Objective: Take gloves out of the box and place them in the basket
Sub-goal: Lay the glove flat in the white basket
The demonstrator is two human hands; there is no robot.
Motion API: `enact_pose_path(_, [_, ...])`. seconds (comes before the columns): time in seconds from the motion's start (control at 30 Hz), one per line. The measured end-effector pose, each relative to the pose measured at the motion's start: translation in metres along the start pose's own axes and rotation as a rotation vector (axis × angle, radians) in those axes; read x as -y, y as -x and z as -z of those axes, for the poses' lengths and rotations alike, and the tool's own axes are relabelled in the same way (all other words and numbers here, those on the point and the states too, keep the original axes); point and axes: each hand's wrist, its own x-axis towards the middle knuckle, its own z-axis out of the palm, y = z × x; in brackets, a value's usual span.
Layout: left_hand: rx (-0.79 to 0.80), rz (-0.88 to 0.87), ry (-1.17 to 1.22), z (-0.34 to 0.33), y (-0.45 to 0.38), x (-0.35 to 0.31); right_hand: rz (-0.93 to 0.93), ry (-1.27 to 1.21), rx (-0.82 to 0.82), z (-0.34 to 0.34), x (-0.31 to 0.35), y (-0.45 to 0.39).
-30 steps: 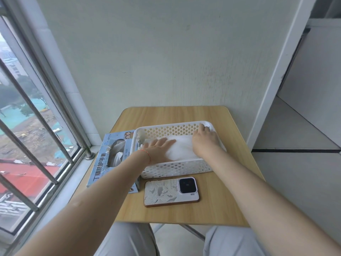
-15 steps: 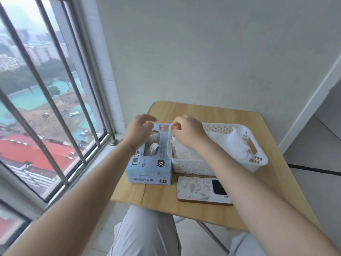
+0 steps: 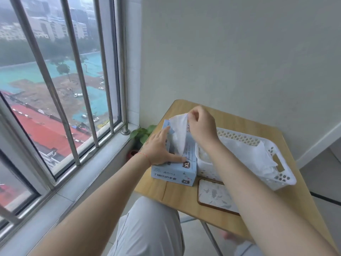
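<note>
glove (image 3: pixel 180 134) in right hand (image 3: pixel 202 125) — above box (image 3: pixel 175 169)

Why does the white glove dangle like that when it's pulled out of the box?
Probably because it is thin and floppy: the glove hangs limp from the right hand pinching its top. It likely weighs very little. The box may be light too, since the left hand presses it down.

Soft window daylight from left; wide-angle edge distortion.
</note>
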Motion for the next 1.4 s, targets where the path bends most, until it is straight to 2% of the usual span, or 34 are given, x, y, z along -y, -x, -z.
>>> enact_pose_path(0.1, [-0.078,-0.04,0.046,0.003,0.003,-0.004,-0.068,-0.131,-0.022,0.015,0.011,-0.005])
enact_pose_path(0.2, [-0.229,-0.086,0.351,0.011,0.006,-0.014,-0.139,-0.176,0.029,0.019,0.012,-0.004])
enact_pose_path(0.27, [-0.283,-0.093,0.474,0.017,0.006,-0.022,-0.185,-0.282,0.042,0.022,0.013,-0.001])
enact_pose_path(0.53, [-0.178,-0.028,0.808,0.05,0.004,-0.056,-0.141,-0.593,0.029,0.055,0.039,0.003])
enact_pose_path(0.73, [-0.248,-0.138,0.939,0.08,0.017,-0.096,-0.194,-0.504,-0.041,0.084,0.033,0.011])
enact_pose_path(0.83, [-0.153,-0.193,0.856,0.083,0.026,-0.112,-0.251,-0.51,0.072,0.092,0.024,0.017])
enact_pose_path(0.93, [-0.049,-0.213,0.858,0.084,0.037,-0.123,-0.255,-0.516,0.311,0.101,0.023,0.024])
enact_pose_path(1.07, [0.107,-0.266,0.964,0.083,0.042,-0.132,-0.257,-0.635,0.712,0.115,0.03,0.035])
enact_pose_path(1.13, [0.13,-0.265,0.972,0.08,0.041,-0.131,-0.33,-0.714,0.78,0.117,0.029,0.036])
enact_pose_path(1.23, [0.124,-0.25,0.957,0.072,0.038,-0.125,-0.378,-0.698,0.677,0.113,0.022,0.035])
enact_pose_path(1.33, [0.071,-0.215,0.94,0.061,0.032,-0.114,-0.338,-0.606,0.512,0.11,0.017,0.035])
enact_pose_path(1.4, [0.082,-0.186,0.893,0.053,0.031,-0.105,-0.326,-0.657,0.427,0.108,0.014,0.032])
